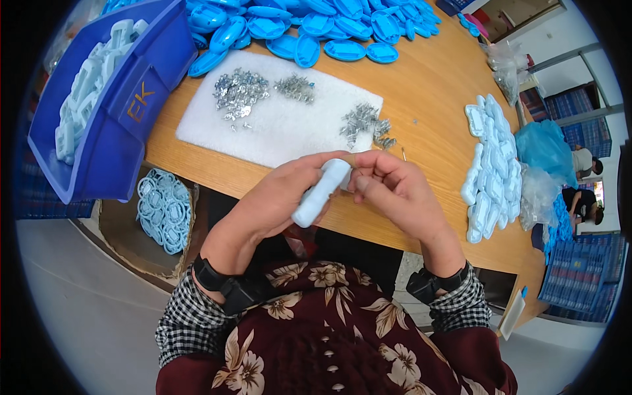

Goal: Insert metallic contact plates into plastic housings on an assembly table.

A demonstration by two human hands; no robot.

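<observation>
Over the near table edge, my left hand (280, 194) grips a long, rounded, light blue plastic part (320, 195), held tilted. My right hand (401, 194) has its thumb and fingers pinched together at the upper end of that part; what sits between them is too small and hidden to tell. Just beyond my hands lies a white foam mat (289, 135). On it are a large heap of small shiny metal pieces (240, 93), a smaller heap of metal bits (295, 87), and springs or similar coiled pieces (360, 122) at its right edge.
Bright blue oval parts (318, 25) cover the table's far side. A blue bin (141, 99) of pale parts stands left, above a cardboard box (115, 230) of ring-shaped pieces. Light blue parts (490, 171) are piled right, beside plastic bags (543, 148). Two people (580, 203) are farther off.
</observation>
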